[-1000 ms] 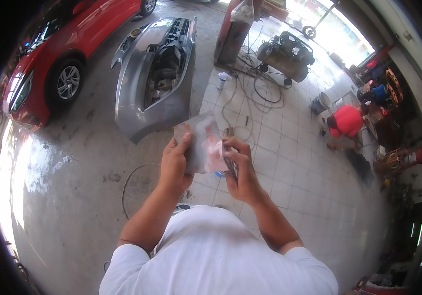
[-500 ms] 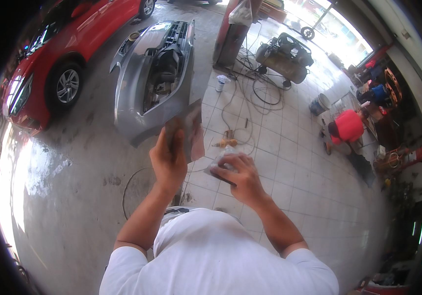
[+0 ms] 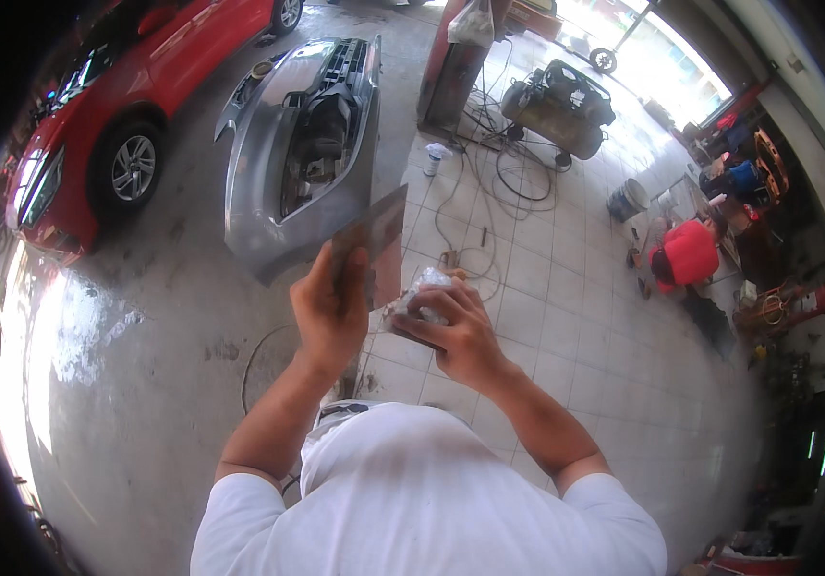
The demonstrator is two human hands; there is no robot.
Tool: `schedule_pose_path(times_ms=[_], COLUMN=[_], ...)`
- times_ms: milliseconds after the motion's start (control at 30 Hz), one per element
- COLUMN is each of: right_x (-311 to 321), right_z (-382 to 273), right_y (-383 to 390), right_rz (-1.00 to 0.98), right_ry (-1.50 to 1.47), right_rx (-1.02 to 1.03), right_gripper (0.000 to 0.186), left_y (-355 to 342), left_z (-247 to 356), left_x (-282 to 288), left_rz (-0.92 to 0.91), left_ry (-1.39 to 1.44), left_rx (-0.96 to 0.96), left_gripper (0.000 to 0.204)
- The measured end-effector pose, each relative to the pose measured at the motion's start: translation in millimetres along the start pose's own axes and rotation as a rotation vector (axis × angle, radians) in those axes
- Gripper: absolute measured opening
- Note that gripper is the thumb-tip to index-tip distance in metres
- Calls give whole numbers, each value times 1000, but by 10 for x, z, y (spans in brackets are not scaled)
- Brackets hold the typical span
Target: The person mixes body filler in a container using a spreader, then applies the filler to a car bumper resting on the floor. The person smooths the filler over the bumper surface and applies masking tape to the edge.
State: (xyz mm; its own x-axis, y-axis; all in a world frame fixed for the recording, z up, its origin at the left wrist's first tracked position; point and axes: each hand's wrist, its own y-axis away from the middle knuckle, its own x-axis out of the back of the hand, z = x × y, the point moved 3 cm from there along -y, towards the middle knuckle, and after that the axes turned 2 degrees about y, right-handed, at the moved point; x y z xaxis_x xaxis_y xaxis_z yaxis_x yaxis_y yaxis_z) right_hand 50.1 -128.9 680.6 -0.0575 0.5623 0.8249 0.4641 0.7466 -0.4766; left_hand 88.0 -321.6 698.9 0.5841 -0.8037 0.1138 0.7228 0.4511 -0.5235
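My left hand (image 3: 326, 312) is closed around the near end of a thin flat board (image 3: 386, 226), tilted up, dull grey-brown with a pinkish patch on its right side. Close by on the right, my right hand (image 3: 462, 336) grips a flat dark-edged piece wrapped in crinkled clear plastic (image 3: 412, 305); its kind is hard to make out. The two held things are near each other, and I cannot tell whether they touch. Beyond the board stands a grey car bumper (image 3: 251, 197), with its open grille side facing right.
A red car (image 3: 182, 82) stands at the far left. Behind are a post (image 3: 446, 82), an air compressor (image 3: 561, 110), looped hoses (image 3: 518, 197), a small white tub (image 3: 434, 163) and a bucket (image 3: 628, 199). A person in red (image 3: 689, 252) bends down at the right.
My right hand has moved up and left, bringing the plastic-wrapped piece closer to the board. The board in my left hand has tilted slightly, its far corner shifting up and right.
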Motion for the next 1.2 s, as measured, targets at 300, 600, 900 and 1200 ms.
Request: schedule_pose_path(times_ms=[300, 600, 900, 1200], right_x=[-62, -63, -315, -240], right_z=[40, -81, 154, -74], right_y=[-69, -169, -5, 325], right_rz=[23, 83, -38, 83], right_ry=[-35, -131, -241, -735], right_rx=[18, 10, -141, -195], right_gripper=[67, 62, 80, 66], left_y=[-70, -34, 359, 706], left_z=[111, 105, -142, -471], left_x=[139, 210, 73, -22], left_rz=[57, 148, 208, 264], left_ry=[-36, 20, 920, 642], left_rx=[-28, -68, 949, 493], left_gripper=[25, 25, 33, 30])
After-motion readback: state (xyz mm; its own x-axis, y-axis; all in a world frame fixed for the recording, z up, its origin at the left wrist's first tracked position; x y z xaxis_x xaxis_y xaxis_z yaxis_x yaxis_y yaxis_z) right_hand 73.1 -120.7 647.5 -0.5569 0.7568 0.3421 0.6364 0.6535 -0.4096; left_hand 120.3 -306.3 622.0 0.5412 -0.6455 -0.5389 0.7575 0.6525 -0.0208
